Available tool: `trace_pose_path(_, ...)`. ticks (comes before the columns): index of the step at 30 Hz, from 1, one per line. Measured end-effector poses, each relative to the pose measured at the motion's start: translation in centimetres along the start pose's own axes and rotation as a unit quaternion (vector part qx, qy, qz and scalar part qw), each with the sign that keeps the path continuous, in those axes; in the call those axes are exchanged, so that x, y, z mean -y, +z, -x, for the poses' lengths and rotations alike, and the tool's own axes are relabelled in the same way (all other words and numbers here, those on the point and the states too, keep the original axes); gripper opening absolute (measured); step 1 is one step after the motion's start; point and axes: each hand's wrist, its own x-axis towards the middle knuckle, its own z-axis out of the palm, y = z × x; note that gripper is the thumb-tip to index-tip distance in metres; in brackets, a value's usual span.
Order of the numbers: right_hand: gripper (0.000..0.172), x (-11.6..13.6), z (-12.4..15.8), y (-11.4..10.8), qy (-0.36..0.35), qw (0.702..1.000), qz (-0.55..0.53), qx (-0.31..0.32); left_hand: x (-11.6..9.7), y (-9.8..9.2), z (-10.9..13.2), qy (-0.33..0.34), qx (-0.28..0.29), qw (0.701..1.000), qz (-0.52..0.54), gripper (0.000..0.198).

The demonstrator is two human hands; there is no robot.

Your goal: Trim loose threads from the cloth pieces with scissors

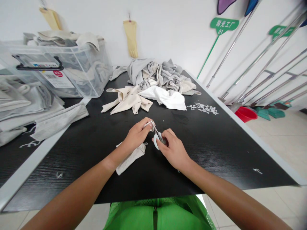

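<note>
My right hand (173, 147) grips a pair of scissors (157, 140) by its white handles, blades pointing away toward my other hand. My left hand (139, 134) pinches the end of a pale cloth piece (131, 160), part of which hangs down to the table beneath my wrist. The scissor tips meet the cloth at my left fingertips; whether the blades are parted is too small to tell. Beyond my hands lie a cream cloth piece (129, 99) and a white cloth piece (165, 97).
Grey cloths (153, 72) are heaped at the back of the black table (203, 153). Thread scraps (203, 108) lie at the right edge. A clear plastic box (88, 76) full of cloth stands back left, beside stacked cloths (24, 102). Mops and a red dustpan (246, 114) are at right.
</note>
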Motion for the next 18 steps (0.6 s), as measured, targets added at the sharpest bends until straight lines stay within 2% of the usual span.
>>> trace_pose_path(9,0.033,-0.21,0.1,0.21,-0.002,1.0,0.027,-0.016,0.0,0.0,-0.09,0.006,-0.004,1.0,0.01,0.026)
trace_pose_path(18,0.031,-0.45,0.27,0.75,-0.016,0.998,0.052,-0.02,0.31,0.5,-0.33,0.042,0.009,0.997,0.057,0.025)
